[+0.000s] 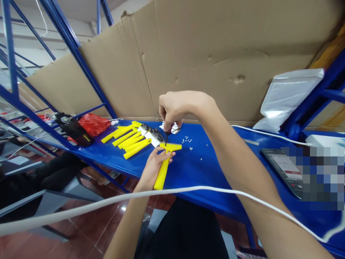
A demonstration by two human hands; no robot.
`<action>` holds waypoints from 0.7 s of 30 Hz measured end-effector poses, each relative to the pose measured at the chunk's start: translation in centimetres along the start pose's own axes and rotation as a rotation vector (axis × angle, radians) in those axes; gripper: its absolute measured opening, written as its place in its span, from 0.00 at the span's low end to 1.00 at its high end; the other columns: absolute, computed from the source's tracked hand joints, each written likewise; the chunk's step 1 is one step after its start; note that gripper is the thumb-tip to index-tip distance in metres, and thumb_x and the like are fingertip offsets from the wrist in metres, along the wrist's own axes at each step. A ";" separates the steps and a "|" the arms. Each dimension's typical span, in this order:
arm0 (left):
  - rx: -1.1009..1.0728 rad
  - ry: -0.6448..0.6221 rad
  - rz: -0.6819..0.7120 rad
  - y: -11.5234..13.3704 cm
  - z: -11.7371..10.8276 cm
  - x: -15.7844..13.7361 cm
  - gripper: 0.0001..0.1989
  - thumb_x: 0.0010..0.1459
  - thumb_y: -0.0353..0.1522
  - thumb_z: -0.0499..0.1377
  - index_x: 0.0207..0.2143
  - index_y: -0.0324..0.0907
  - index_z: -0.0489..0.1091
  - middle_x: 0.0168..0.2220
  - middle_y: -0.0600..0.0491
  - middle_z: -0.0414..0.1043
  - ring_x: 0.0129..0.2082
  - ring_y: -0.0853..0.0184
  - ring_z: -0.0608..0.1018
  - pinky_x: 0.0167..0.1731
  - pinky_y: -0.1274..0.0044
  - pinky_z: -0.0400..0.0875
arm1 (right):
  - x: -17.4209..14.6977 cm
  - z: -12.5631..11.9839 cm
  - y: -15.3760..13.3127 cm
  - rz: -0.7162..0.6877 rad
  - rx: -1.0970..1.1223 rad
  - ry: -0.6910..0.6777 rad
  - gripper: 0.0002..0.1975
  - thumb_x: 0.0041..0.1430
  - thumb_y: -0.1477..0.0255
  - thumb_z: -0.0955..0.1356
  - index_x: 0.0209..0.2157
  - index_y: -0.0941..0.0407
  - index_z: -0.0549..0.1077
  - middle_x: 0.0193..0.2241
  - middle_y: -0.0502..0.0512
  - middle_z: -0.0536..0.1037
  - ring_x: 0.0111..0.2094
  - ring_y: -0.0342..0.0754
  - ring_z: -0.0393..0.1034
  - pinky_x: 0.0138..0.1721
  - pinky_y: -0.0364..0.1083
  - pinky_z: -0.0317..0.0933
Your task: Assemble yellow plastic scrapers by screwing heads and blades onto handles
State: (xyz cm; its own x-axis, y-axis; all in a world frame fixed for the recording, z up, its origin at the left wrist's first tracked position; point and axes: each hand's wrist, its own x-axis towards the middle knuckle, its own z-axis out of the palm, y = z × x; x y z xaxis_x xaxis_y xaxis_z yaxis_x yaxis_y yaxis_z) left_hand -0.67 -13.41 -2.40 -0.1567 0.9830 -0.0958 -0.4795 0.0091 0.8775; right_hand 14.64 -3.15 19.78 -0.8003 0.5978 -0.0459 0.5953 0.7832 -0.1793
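Observation:
My left hand is closed around a yellow T-shaped scraper, its handle pointing down toward me. A metal strip runs along the scraper's head. Above it, my right hand grips a screwdriver from the top, with the shaft upright and its tip at the scraper's head. Fingers hide most of the screwdriver handle. Several small screws lie scattered just right of the scraper. To the left, several more yellow scrapers lie in a row beside a black-and-white printed card.
A blue table backs onto a cardboard wall. At left are a black bottle and a red plastic bag. A phone lies at right, below a white pouch. A white cable crosses in front.

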 end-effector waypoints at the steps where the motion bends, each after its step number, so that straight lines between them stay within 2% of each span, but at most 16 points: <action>1: 0.003 -0.002 0.003 0.0 0.0 -0.1 0.25 0.49 0.27 0.82 0.43 0.40 0.72 0.44 0.42 0.85 0.44 0.59 0.87 0.41 0.75 0.76 | -0.1 0.0 -0.2 0.023 0.005 -0.007 0.16 0.54 0.61 0.84 0.39 0.58 0.88 0.33 0.58 0.88 0.36 0.57 0.86 0.36 0.48 0.75; 5: 0.017 0.009 0.023 0.1 0.1 -0.1 0.24 0.51 0.27 0.81 0.42 0.41 0.71 0.45 0.43 0.85 0.45 0.60 0.87 0.41 0.75 0.76 | -0.5 0.0 -0.7 0.086 0.046 -0.049 0.15 0.56 0.62 0.83 0.37 0.59 0.88 0.32 0.59 0.87 0.38 0.59 0.86 0.37 0.48 0.76; 10: 0.014 0.017 0.050 0.1 0.3 -0.2 0.26 0.49 0.27 0.82 0.42 0.41 0.71 0.43 0.45 0.84 0.45 0.60 0.87 0.41 0.75 0.76 | -0.5 -0.1 -0.6 0.065 0.041 -0.099 0.14 0.56 0.67 0.83 0.40 0.61 0.88 0.33 0.58 0.87 0.40 0.59 0.86 0.37 0.48 0.76; 15: 0.025 0.009 0.039 0.1 0.2 -0.2 0.25 0.50 0.27 0.82 0.42 0.41 0.71 0.43 0.45 0.85 0.45 0.59 0.87 0.41 0.75 0.76 | -0.2 0.0 -0.6 0.029 0.018 -0.021 0.12 0.55 0.70 0.84 0.38 0.60 0.88 0.33 0.57 0.87 0.40 0.60 0.87 0.39 0.48 0.76; 21: 0.038 -0.022 0.036 0.2 0.2 -0.2 0.25 0.50 0.27 0.81 0.43 0.41 0.72 0.44 0.44 0.85 0.47 0.59 0.87 0.40 0.76 0.75 | -0.7 -0.2 -0.4 0.059 0.050 -0.036 0.06 0.56 0.74 0.82 0.35 0.62 0.87 0.29 0.57 0.86 0.33 0.57 0.86 0.35 0.48 0.77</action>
State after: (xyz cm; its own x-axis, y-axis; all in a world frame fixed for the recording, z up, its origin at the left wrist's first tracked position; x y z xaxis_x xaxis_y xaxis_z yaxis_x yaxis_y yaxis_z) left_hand -0.52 -13.52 -2.10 -0.1542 0.9865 -0.0543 -0.4410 -0.0196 0.8973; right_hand 14.97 -3.85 20.11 -0.7663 0.6357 -0.0927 0.6381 0.7365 -0.2244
